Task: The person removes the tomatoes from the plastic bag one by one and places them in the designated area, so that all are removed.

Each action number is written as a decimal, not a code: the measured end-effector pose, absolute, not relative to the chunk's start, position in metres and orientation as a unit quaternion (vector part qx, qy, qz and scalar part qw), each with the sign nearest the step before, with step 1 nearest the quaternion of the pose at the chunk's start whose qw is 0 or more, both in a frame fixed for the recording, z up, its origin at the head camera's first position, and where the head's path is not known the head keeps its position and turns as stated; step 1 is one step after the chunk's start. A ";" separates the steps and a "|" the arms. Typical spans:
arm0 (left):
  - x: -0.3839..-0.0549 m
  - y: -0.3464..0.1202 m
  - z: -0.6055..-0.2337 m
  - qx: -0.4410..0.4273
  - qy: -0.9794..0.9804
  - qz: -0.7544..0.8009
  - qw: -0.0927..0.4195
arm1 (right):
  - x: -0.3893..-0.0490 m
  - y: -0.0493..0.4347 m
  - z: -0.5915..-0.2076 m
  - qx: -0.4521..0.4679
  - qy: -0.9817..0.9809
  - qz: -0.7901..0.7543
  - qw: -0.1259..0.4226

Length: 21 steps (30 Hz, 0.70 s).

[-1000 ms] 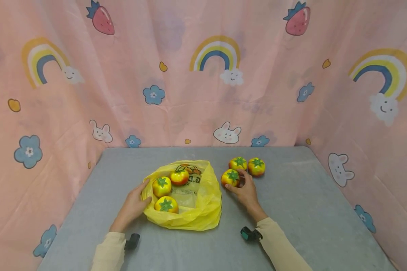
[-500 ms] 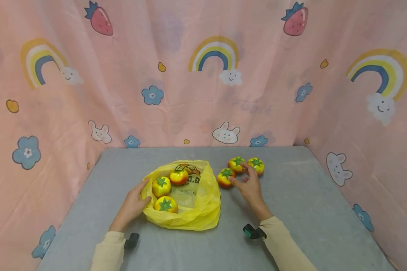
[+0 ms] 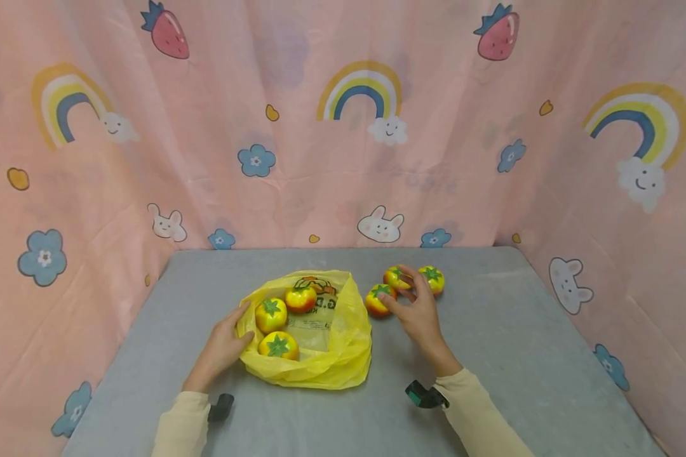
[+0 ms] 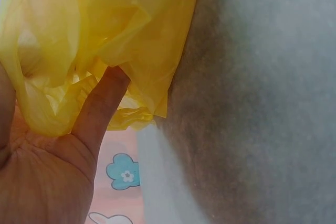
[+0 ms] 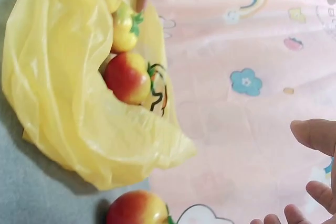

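Note:
A yellow plastic bag (image 3: 345, 365) lies with its mouth wide in the head view, with three glossy yellow-red tomatoes (image 3: 271, 317) inside it. My left hand (image 3: 223, 346) holds the bag's left rim, and the left wrist view has its thumb (image 4: 102, 103) against the plastic. Right of the bag sit three more tomatoes with green star-shaped tops: a near one (image 3: 376, 306), a back one (image 3: 392, 277) and a right one (image 3: 434, 277). Over these hovers my right hand (image 3: 422, 320), thumb and fingers spread, gripping nothing; it partly hides the back tomato.
A grey table (image 3: 526, 355) carries everything. Behind it and at both sides hangs a pink printed curtain (image 3: 457, 190). A dark device is strapped at each wrist, the right one (image 3: 425, 395) low beside the sleeve.
My right hand has let go of the near tomato, which now sits slightly farther left, nearer the bag. The hand has lifted off and hovers over the group. My left hand stays on the bag.

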<state>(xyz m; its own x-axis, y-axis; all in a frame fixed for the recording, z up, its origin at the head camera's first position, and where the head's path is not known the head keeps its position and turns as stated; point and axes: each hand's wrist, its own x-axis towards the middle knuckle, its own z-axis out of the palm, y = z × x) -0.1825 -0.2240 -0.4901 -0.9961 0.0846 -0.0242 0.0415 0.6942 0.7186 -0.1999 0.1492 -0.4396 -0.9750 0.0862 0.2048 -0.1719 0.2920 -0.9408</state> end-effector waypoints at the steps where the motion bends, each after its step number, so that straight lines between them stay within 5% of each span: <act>1: -0.182 -0.224 -0.490 0.034 0.920 0.390 0.029 | -0.198 0.148 -0.437 0.031 -0.794 0.597 0.109; 21: -0.183 -0.225 -0.491 0.033 0.920 0.388 0.029 | -0.177 0.121 -0.422 0.095 -0.752 0.648 0.076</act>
<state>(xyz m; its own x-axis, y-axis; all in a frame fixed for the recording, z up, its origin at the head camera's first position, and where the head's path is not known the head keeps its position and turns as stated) -0.1831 -0.2251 -0.4914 -0.9961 0.0834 -0.0282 0.0380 0.6963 0.7168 -0.1774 0.1213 -0.4220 -0.9705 -0.0451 0.2369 -0.2410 0.1418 -0.9601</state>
